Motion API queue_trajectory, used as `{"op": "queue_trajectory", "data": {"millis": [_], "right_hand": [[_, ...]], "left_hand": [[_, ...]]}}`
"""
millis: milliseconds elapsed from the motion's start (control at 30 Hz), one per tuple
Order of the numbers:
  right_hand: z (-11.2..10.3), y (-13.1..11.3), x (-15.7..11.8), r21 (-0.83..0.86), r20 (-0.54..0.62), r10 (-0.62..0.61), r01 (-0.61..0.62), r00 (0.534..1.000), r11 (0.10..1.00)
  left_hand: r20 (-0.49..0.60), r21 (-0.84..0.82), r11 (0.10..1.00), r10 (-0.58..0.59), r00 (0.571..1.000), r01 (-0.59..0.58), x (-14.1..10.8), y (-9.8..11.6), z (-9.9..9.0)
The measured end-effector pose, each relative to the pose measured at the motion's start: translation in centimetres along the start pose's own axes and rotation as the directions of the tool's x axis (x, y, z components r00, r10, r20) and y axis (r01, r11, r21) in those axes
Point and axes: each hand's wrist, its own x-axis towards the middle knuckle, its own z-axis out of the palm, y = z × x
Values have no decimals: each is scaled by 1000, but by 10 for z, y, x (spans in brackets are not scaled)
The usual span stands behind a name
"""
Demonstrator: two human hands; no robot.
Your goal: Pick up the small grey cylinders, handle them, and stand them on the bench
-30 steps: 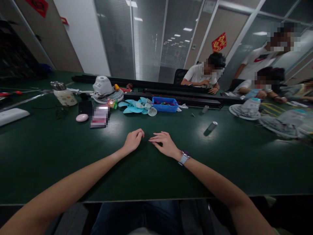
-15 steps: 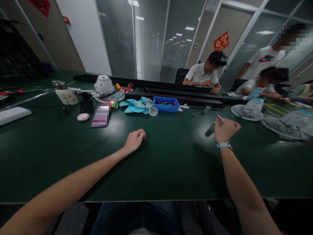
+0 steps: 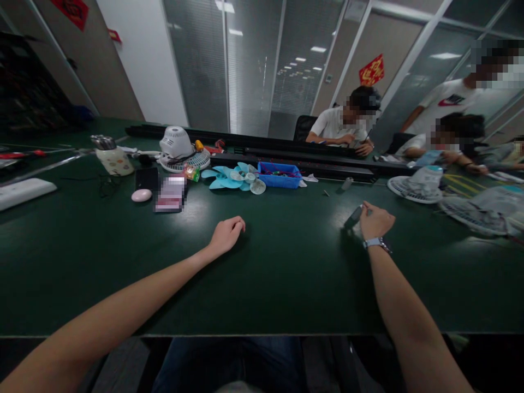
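Green table (image 3: 286, 284). Left hand (image 3: 227, 234), resting thereon with fingers curled inward, apparently empty. Right hand (image 3: 375, 221), with fingertips drawn together at upper end of small grey cylinder (image 3: 355, 214), right of centre; cannot tell whether pinched. Likely hazard: toppling or slipping, from glancing contact.

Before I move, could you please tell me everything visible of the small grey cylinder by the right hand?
The small grey cylinder is slim, perhaps metal, and slants in the picture with its upper end toward the right hand. That hand's grip covers part of this end; whether it is closed is unclear. The cylinder is on or just above the green tabletop. Dark shading blurs its lower end.
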Motion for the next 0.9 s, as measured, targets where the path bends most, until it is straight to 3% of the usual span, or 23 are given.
{"op": "queue_trajectory", "data": {"millis": [300,900], "right_hand": [[6,1,-1,27,33,95,-96,995,995],[7,1,-9,171,54,104,-111,993,979]], "left_hand": [[1,-6,1000,19,1000,-19,1,-4,1],[23,6,999,43,999,-43,2,-10,4]]}}
